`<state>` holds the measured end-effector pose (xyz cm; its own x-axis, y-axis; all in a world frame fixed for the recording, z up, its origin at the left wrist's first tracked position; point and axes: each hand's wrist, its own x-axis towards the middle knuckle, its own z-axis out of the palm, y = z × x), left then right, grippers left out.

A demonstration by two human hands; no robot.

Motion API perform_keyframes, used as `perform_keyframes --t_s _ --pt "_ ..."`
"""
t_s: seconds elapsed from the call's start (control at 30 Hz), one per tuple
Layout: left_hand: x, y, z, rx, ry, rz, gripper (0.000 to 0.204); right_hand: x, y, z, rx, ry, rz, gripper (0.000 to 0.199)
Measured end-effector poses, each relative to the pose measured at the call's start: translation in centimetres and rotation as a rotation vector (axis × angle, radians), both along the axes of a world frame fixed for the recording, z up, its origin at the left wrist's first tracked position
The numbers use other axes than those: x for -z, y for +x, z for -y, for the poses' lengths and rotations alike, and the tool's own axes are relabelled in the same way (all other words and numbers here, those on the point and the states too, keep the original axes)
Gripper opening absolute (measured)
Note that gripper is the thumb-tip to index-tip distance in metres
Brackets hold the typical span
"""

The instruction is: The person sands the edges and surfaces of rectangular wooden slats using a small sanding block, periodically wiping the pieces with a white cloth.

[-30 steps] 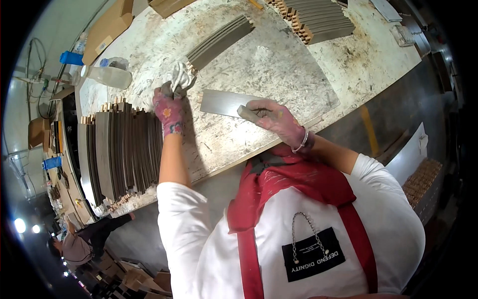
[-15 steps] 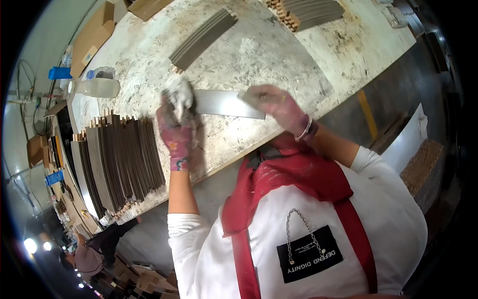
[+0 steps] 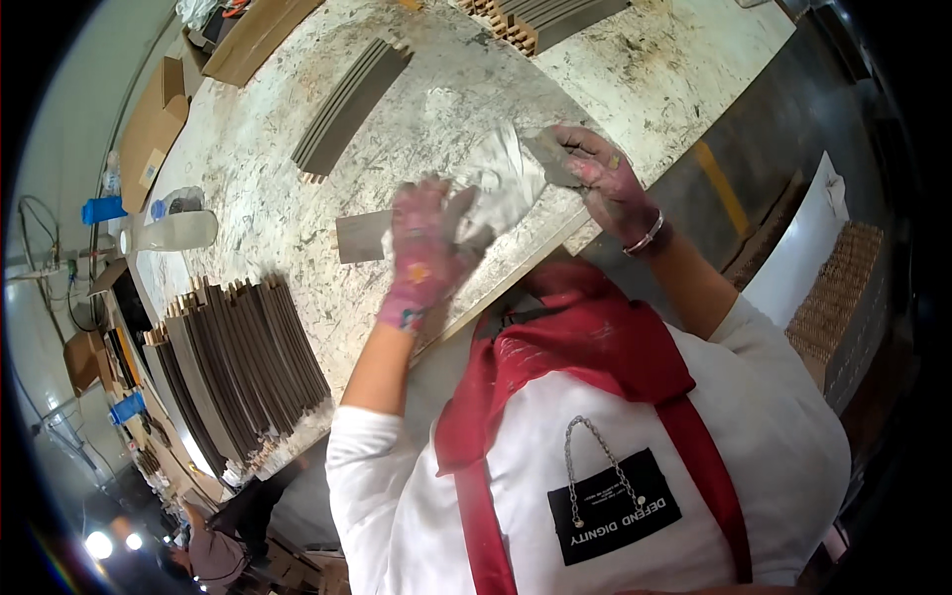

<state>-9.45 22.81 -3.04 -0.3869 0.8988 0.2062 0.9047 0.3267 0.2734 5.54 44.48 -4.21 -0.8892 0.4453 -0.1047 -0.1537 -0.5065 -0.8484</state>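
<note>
My left hand (image 3: 426,243), in a pink floral glove, lies over the table with its fingers stretched out. Beneath it, a flat grey strip (image 3: 362,236) sticks out to the left. Beside its thumb a crumpled white cloth-like sheet (image 3: 508,183), slightly blurred, spreads toward my right hand. My right hand (image 3: 610,188), gloved in pink with grey stains, pinches a dark grey flat piece (image 3: 551,159) near the table's front edge. Whether that piece and the strip join under the white sheet is hidden.
Many grey slats (image 3: 233,367) stand in a row at the left of the stained table (image 3: 416,109). A smaller slat stack (image 3: 352,104) lies farther back, another (image 3: 555,20) at the far edge. A translucent bottle (image 3: 183,231) lies at left. A person (image 3: 213,550) is at lower left.
Both hands have shifted right. The white sheet, earlier bunched at my left hand, now lies between the hands. The bright strip face between them is now covered, and a grey end shows at left.
</note>
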Motion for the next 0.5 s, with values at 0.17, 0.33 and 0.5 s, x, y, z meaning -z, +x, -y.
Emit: perform_keyframes --t_s 0.17,0.33,0.5 --pt "0.9 -1.1 -2.4 -0.148 -0.114 0.115 0.049 -1.0 -0.2 0.9 -0.062 0.087 0.072 0.052" --pt "-0.4 -3.1 -4.3 -0.551 0.406 1.212 0.04 -1.9 -0.6 0.6 -0.052 0.13 0.02 0.054" --pt "0.1 -5.1 -1.5 -0.268 -0.101 0.348 0.058 -1.4 -0.5 0.4 -0.081 0.167 0.057 0.055"
